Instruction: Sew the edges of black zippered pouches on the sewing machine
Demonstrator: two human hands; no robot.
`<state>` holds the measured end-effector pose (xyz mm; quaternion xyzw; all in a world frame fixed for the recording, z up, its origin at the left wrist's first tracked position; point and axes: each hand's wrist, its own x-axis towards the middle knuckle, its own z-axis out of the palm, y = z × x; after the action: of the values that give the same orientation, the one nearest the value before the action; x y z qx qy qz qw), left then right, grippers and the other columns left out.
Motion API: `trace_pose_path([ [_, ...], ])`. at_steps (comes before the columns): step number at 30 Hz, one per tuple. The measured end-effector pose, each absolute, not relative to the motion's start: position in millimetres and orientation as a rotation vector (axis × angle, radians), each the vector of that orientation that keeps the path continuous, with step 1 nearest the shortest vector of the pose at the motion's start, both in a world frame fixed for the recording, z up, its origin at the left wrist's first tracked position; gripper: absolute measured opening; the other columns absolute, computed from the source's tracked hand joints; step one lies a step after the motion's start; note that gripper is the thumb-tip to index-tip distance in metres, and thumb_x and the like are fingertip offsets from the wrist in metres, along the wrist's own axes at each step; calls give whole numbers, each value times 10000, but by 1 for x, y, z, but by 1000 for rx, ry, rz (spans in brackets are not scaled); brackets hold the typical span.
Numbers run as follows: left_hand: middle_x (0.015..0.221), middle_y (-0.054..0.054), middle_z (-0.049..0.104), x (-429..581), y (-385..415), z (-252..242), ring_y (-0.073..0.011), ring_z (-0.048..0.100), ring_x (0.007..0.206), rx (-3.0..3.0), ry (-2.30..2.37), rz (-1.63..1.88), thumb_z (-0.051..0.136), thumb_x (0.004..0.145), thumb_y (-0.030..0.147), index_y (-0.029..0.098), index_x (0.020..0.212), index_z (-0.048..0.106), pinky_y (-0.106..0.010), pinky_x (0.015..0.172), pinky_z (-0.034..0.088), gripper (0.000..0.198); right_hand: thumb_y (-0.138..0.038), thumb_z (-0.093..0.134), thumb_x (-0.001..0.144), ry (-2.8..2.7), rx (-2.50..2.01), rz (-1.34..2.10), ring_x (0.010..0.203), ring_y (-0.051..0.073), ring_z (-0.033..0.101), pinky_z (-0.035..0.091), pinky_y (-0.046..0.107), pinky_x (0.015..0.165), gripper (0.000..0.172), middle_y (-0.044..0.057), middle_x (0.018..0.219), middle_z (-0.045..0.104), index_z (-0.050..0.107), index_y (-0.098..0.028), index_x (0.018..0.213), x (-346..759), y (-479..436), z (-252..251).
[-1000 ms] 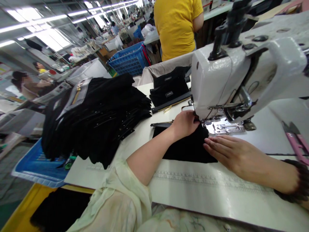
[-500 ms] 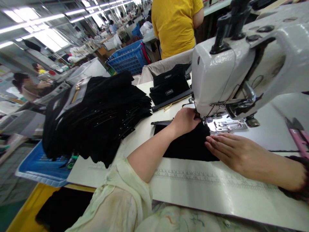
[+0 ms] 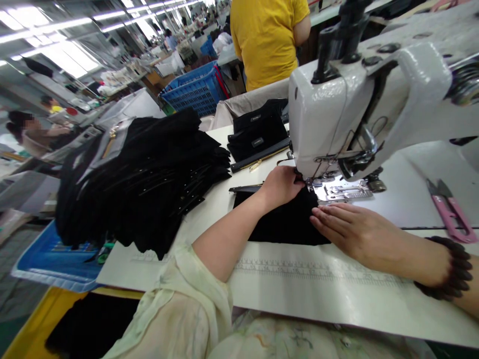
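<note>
A black fabric piece [image 3: 286,222] lies on the white table under the head of a sewing machine [image 3: 325,109]. At its far edge, close beside the needle area, my left hand [image 3: 281,187] is closed with the fingers gripping the cloth; the fingertips are partly hidden. Flat against the fabric's right edge rests my right hand [image 3: 352,229], fingers stretched out and held together, just in front of the metal needle plate [image 3: 344,190]. A dark zipper strip [image 3: 245,189] sticks out at the fabric's far left corner.
A tall pile of black fabric pieces [image 3: 149,174] sits to the left, partly over a blue crate [image 3: 56,269]. Black pouches with labels [image 3: 258,132] lie behind my left hand. Pink-handled scissors [image 3: 451,212] lie right. A person in yellow [image 3: 269,42] is beyond the machine.
The view has turned slightly right, so the scene sits further left and the scissors show whole. Both hands keep nearly the same place on the fabric.
</note>
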<state>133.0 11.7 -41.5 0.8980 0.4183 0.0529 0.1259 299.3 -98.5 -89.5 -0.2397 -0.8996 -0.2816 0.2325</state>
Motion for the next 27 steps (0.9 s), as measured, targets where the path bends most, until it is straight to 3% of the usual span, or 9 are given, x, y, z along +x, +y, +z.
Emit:
trace_pose_path([
  [27,1107,-113,742,132,17,-43,-268,655,1138,2596,1137,170,625,858,146,127,1014,743,-378,1004,506,196,14,346,899,-2431,-639,-727,838,227,674,548,373,780,367,142,920,737,707,-36,948,296,-101,-88],
])
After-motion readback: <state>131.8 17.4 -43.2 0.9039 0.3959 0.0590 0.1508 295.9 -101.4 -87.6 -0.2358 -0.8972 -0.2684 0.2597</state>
